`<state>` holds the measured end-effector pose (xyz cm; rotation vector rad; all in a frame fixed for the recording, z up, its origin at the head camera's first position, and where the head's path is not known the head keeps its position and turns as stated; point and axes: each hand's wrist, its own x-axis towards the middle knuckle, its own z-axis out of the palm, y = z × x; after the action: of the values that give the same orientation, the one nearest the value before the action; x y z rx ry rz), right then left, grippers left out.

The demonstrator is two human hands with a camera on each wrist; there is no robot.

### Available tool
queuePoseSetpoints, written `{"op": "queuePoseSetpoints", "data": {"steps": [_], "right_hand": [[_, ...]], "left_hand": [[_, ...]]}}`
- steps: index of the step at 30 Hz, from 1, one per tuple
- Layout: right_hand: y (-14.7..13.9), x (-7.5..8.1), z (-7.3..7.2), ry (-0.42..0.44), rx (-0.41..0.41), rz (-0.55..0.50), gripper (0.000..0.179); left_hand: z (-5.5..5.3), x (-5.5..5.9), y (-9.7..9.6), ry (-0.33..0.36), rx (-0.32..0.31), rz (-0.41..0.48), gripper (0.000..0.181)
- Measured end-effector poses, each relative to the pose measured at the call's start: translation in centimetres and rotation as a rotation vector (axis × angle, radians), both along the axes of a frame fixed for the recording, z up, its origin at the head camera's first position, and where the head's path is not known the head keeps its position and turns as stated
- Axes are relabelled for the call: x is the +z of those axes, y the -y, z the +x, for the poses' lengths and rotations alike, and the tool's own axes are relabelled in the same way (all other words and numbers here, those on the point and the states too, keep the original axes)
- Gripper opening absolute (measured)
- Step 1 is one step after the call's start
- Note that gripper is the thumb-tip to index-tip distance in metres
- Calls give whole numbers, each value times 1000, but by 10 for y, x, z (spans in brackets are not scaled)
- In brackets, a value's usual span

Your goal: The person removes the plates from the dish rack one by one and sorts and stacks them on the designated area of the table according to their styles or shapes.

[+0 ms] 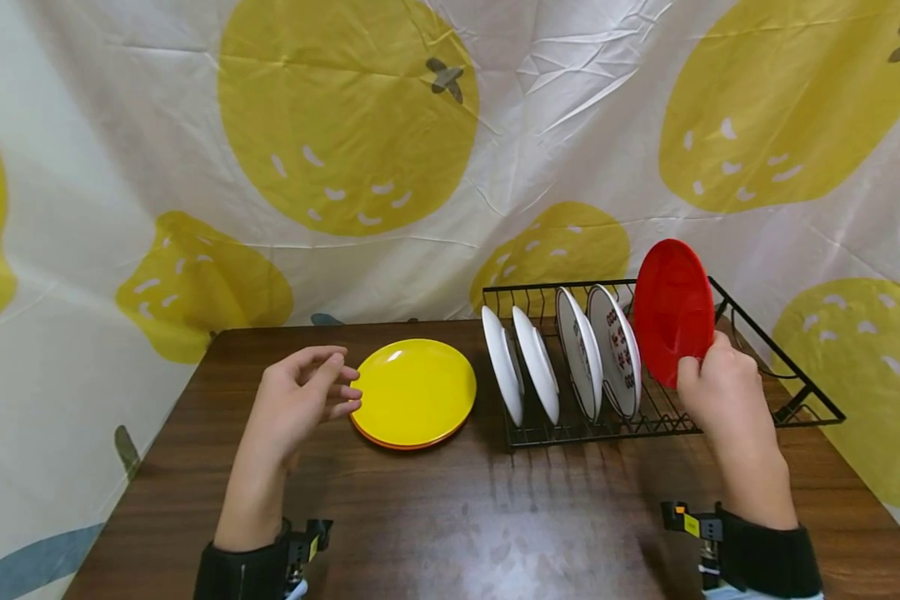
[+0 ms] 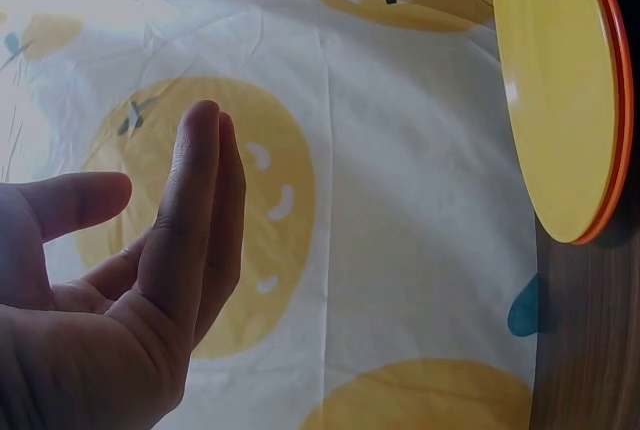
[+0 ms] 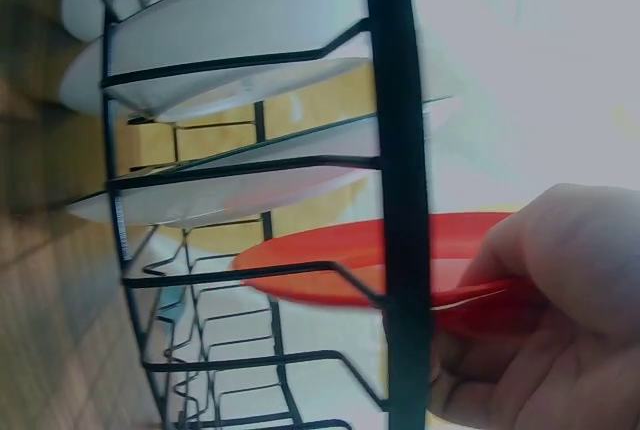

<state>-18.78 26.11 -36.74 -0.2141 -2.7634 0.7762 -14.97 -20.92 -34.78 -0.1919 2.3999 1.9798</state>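
My right hand grips the lower rim of a red plate, thumb on one face. The plate stands steeply tilted at the right part of a black wire dish rack; in the right wrist view the red plate appears behind the rack's bars. Whether it touches the wires is hard to tell. My left hand, fingers loosely bent, hovers by the left edge of a yellow plate and holds nothing. Beneath that yellow plate shows an orange rim.
Left of the red plate, two plain white plates and two patterned plates stand upright in the rack. A dark wooden table carries everything. Behind it hangs a white cloth printed with yellow fruit.
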Motion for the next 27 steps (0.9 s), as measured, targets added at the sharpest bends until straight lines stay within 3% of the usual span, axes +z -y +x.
{"op": "queuePoseSetpoints", "data": {"steps": [10, 14, 17, 21, 27], "right_hand": [[11, 17, 16, -450, -69, -197, 44], [16, 23, 22, -548, -65, -312, 36], [18, 28, 25, -556, -35, -430, 30], [16, 31, 27, -560, 100, -579, 35], [14, 31, 25, -637, 510, -906, 42]], "left_hand": [[3, 3, 2, -65, -31, 85, 42], [4, 4, 3, -93, -31, 113, 42], [5, 5, 2, -114, -36, 139, 41], [6, 5, 1, -138, -47, 177, 41], [6, 4, -2, -172, -58, 215, 38]]}}
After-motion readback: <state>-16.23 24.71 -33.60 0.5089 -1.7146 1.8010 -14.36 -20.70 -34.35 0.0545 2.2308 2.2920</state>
